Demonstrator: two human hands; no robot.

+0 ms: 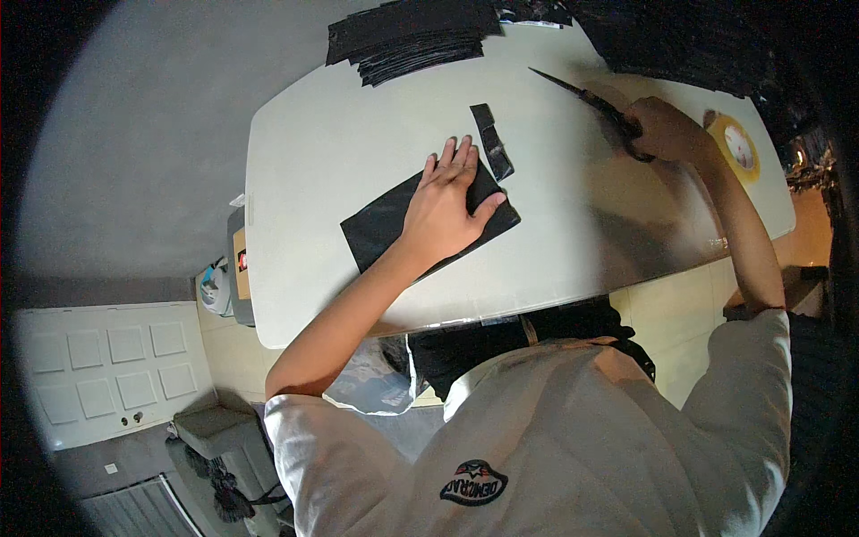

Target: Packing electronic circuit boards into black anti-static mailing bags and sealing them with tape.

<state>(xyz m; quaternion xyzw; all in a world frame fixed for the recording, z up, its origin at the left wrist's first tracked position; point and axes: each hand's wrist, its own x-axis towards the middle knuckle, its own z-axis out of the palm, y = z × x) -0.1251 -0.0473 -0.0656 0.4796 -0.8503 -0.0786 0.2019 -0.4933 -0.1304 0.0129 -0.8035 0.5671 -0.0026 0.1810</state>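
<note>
My left hand [448, 201] lies palm down on a black rectangular sheet [379, 221], its thumb spread over the right part. The sheet looks like plastic or thin film, and the hand and wrist hide its middle. Just beyond the sheet's upper right corner is a narrow black strip [493, 141] with a torn or crumpled edge. Over the right side of the table, my right hand [664, 131] grips a pair of black-handled scissors [604, 111]. Their blades look closed and point to the upper left, apart from the sheet and the strip.
A stack of black sheets [423, 43] lies at the far edge of the white table [302, 168]. Beside my right forearm is a roll of yellowish clear tape [740, 148]. Dark material [671, 47] covers the far right corner. Below the near edge hangs a clear plastic bag [369, 379].
</note>
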